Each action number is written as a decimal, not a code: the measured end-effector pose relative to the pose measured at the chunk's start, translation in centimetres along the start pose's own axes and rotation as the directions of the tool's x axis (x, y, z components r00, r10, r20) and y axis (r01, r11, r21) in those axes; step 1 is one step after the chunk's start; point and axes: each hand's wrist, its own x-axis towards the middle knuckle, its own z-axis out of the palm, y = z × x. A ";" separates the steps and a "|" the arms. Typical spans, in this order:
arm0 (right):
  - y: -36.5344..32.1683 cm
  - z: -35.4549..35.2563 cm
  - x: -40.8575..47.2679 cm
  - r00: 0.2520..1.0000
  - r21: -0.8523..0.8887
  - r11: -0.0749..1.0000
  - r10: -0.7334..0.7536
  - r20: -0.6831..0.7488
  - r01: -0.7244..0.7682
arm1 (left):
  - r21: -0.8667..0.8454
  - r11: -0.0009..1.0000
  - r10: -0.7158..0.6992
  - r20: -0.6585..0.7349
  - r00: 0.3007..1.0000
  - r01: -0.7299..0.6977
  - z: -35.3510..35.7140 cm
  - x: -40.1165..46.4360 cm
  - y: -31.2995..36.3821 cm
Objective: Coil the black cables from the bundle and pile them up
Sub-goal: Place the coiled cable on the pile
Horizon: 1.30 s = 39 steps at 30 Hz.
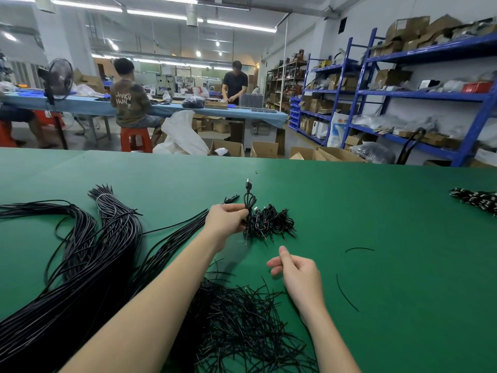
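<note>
At centre of the green table (349, 200), left hand (224, 219) pinches a coiled cable (248, 203), its plug end pointing up and away, held just over the left edge of the pile of coiled cables (270, 223). Right hand (294, 273) hovers nearer, fingers loosely curled, holding nothing, apart from the pile.

Judged step: placing a finished coil on the pile. Next move calls for setting it down so the loops do not spring open, then drawing a fresh cable from the bundle (80, 254), which lies at left in long straight strands, tied at its far end.

Short cut wire scraps (236, 319) lie heaped near, between the forearms; two stray pieces rest on the table at right.

Containers: open cardboard boxes (265, 149) on the floor beyond the far table edge; contents cannot be made out from here.
</note>
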 end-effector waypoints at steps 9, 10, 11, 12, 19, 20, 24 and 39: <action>0.3 0.0 0.5 1.000 -0.011 1.000 -0.007 0.015 0.007 | 0.247 0.969 -0.047 0.088 0.995 0.024 1.2 2.4 -0.3; 0.4 0.0 0.5 1.000 -0.013 1.000 -0.010 0.015 0.010 | 0.241 0.970 -0.046 0.082 0.996 0.025 1.0 2.3 -0.6; 0.4 0.0 0.5 1.000 -0.017 1.000 -0.013 0.016 0.013 | 0.242 0.970 -0.041 0.077 0.996 0.021 0.8 2.2 -0.9; 0.4 0.0 0.6 1.000 -0.023 1.000 -0.015 0.018 0.015 | 0.240 0.971 -0.037 0.070 0.997 0.019 0.7 2.2 -1.1; 0.5 -0.1 0.5 0.999 -0.029 0.999 -0.016 0.028 0.017 | 0.150 0.988 -0.034 0.067 0.997 0.024 -0.7 0.1 -1.8; 0.5 -0.1 0.6 0.999 -0.032 0.999 -0.014 0.032 0.015 | 0.148 0.989 -0.024 0.075 0.997 0.013 -1.1 -0.5 -2.0; 0.5 -0.1 0.8 0.999 -0.048 0.999 -0.010 0.041 0.012 | 0.245 0.965 0.054 0.141 0.989 -0.088 -2.8 -3.2 -2.9; 0.1 0.4 0.6 0.994 -0.382 0.920 -0.052 0.101 0.087 | 0.598 0.750 0.122 0.292 0.949 -0.281 -3.4 -6.5 -3.7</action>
